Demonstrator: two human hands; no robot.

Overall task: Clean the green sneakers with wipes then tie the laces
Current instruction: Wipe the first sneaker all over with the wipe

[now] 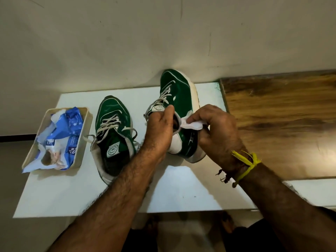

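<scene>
Left hand (160, 128) gripped the right sneaker (179, 110) by its collar, fingers curled inside, likely steadying it tilted | right hand (216, 130) pinched a white wipe (192, 124) against its side | left sneaker (113, 131) rested on the white table (72, 193), laces untied | wipes pack (61, 137) in a tray (45, 120) just beside.

Home: white table (181, 193), plain wall (127, 42)

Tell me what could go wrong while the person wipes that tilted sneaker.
The left hand grips the right sneaker by its collar alone, tipped on edge; a hard push from the wipe in the right hand could twist it loose. The left sneaker has loose laces trailing toward the tray, so a forearm could snag them. The wipe may also drag dirt onto the white heel panel.
</scene>
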